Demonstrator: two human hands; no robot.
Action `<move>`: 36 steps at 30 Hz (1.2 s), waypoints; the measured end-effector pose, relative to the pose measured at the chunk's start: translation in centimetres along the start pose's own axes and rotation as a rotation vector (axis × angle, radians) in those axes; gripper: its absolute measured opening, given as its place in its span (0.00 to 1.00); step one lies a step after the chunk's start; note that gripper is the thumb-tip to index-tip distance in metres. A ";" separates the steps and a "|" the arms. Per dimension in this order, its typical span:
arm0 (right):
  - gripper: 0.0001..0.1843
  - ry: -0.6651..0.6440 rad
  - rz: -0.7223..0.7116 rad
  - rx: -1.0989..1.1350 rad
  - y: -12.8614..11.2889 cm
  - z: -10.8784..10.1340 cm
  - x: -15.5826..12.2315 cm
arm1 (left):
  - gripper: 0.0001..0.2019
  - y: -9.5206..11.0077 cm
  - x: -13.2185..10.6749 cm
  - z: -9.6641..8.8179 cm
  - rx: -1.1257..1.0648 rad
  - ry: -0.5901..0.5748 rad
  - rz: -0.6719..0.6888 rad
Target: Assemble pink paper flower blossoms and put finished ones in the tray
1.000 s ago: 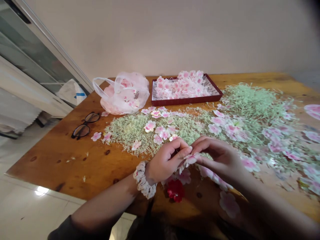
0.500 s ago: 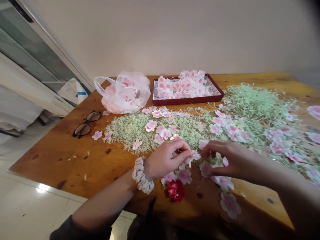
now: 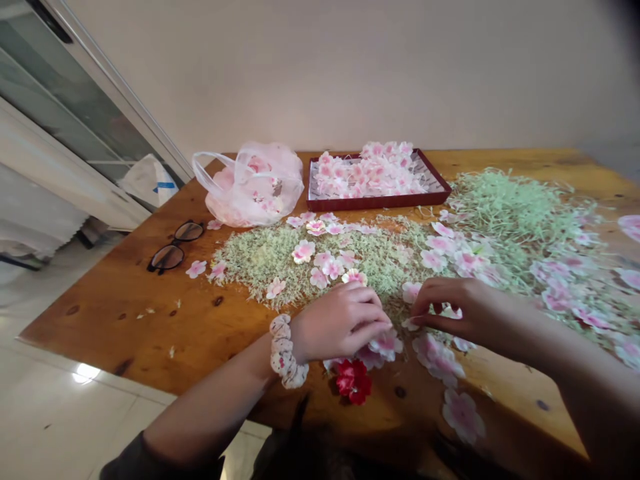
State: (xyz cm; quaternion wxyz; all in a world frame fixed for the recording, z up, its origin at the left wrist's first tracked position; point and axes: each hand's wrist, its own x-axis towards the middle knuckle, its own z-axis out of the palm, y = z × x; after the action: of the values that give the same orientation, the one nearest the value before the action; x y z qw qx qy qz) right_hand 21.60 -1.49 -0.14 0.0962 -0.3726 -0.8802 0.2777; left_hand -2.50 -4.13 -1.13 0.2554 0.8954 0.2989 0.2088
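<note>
My left hand (image 3: 345, 321), with a scrunchie (image 3: 287, 351) round its wrist, is closed, its fingertips down on a pink artificial flower (image 3: 387, 345). My right hand (image 3: 447, 303) pinches a pale pink petal piece (image 3: 411, 325) between thumb and fingers; most of that piece is hidden. Beneath and between the hands lie loose pink flower layers (image 3: 437, 358). A red flower (image 3: 354, 381) sits just below my left hand, and a single pink flower (image 3: 463, 415) lies nearer the table's front edge.
Pale green shredded filler (image 3: 260, 257) with scattered flowers spreads across the wooden table (image 3: 115, 313); a greener heap (image 3: 520, 207) is at the right. Behind stand a dark red tray (image 3: 380, 201) of flowers and a sheer pink bag (image 3: 255, 187). Eyeglasses (image 3: 167, 257) lie at left.
My left fingers have lowered and turned downward onto the flower near the table. My right hand has drawn its thumb and fingers together into a pinch around a pale piece.
</note>
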 end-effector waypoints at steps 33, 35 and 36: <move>0.18 0.289 0.201 0.329 -2.6 0.8 1.1 | 0.11 -0.8 -0.3 -2.0 0.014 0.571 -0.148; 0.19 0.220 0.176 0.544 -3.2 1.4 1.2 | 0.11 -0.2 -0.2 -1.4 -0.177 0.528 -0.174; 0.20 0.186 0.154 0.642 -3.5 1.8 1.3 | 0.10 0.0 -0.1 -1.2 -0.257 0.499 -0.191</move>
State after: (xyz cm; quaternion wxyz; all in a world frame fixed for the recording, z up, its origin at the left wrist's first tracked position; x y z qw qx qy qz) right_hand 17.89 -3.29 0.30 0.2673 -0.4125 -0.7046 0.5119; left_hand -3.22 -3.81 -0.21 0.3037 0.7446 0.4067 0.4336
